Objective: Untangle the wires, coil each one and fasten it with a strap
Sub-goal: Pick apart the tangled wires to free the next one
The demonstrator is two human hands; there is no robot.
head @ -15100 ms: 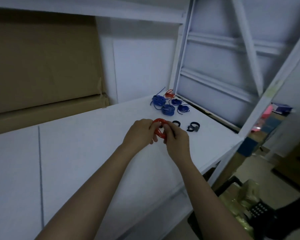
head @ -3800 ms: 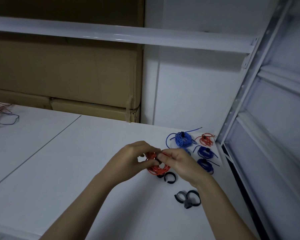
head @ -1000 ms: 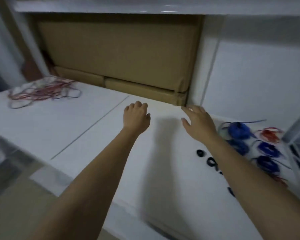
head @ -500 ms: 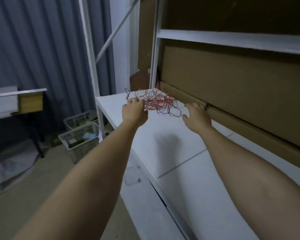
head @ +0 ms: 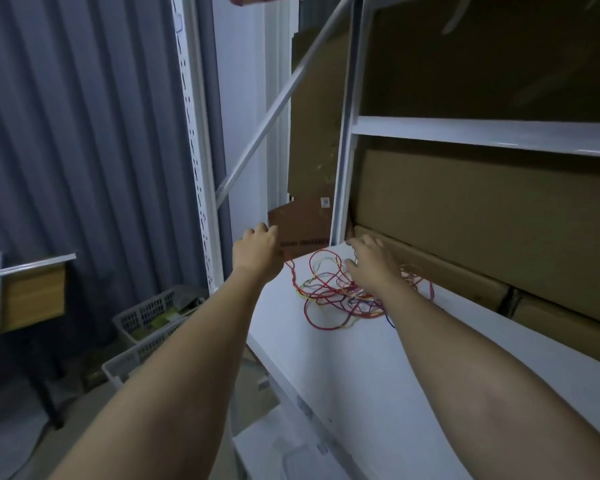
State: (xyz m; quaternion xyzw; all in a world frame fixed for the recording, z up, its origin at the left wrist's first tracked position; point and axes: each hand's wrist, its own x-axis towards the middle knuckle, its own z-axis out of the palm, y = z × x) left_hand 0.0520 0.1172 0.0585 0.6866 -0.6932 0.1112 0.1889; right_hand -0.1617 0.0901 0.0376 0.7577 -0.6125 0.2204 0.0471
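The messy pile of wires (head: 340, 296) lies at the far left end of the white shelf (head: 354, 368), right under the flat, empty right hand (head: 369, 263), while the left hand (head: 257, 249), loose and holding nothing, is off its left edge.

Head view: worn high, faces forward and down along both forearms.
Range: shelf (head: 343, 358) near; curtain (head: 84, 133) far left.

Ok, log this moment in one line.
step: reaching for tangled wires | left hand: open, empty | right hand: open, over wires | shelf
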